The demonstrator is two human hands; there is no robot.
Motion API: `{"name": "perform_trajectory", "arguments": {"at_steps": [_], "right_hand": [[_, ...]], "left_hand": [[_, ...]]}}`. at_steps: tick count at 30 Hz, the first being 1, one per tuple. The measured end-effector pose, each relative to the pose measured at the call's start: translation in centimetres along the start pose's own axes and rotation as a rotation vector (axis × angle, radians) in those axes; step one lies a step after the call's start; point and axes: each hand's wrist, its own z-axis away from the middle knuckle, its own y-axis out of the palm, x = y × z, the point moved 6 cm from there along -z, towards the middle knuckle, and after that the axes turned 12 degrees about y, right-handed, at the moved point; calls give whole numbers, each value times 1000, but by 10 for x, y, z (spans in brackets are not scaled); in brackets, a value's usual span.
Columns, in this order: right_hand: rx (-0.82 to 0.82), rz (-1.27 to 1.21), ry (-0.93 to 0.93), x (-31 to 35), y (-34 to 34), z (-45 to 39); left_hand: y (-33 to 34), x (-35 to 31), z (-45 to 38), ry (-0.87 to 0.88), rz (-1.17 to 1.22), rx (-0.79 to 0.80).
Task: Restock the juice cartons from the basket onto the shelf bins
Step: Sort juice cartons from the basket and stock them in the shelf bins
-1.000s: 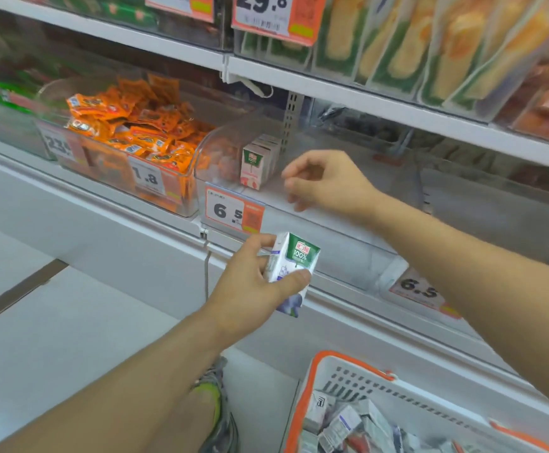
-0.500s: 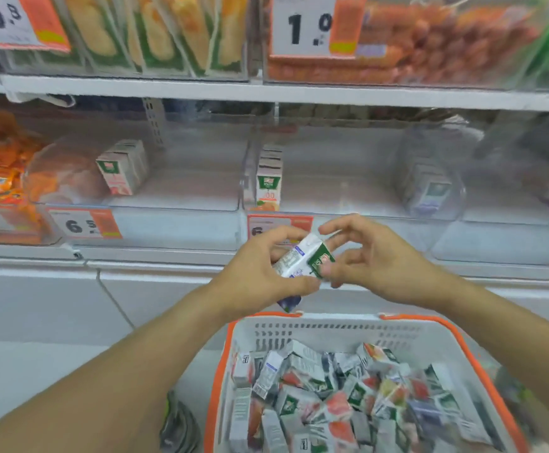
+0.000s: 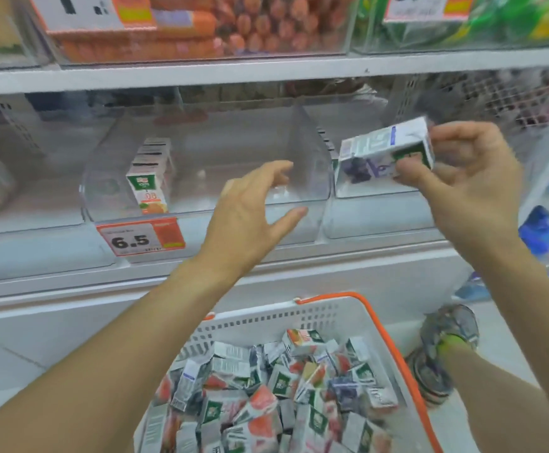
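Right hand [image 3: 472,188] pinches grape juice carton [image 3: 385,150], tilted on its side, before right shelf bin [image 3: 377,191], likely its matching flavour; left hand [image 3: 250,210] spread, empty, near middle bin [image 3: 207,204] holding 1 row of orange cartons [image 3: 150,183]; basket [image 3: 299,317] below keeps stock within reach

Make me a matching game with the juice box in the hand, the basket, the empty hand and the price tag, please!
Things:
1. grape carton
2. basket
3. left hand
4. price tag

Clues:
A. reads 6.5, on the shelf edge
B. open, holding nothing
C. pinched in the right hand, lying sideways
D. white with an orange rim, full of cartons

Pairs: 1-C, 2-D, 3-B, 4-A
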Motion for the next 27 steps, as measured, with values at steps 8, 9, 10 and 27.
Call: {"name": "perform_trajectory", "arguments": {"at_steps": [8,9,10,27], "right_hand": [[45,646,-16,-42,21,-89],[82,714,-7,-48,31,-94],[112,755,5,-53,42,-97],[320,960,102,-85,93,-106]], "left_hand": [[36,24,4,20,-260,9],[35,25,3,4,-251,4],[35,28,2,-5,-248,12],[32,26,5,53,-264,44]]}}
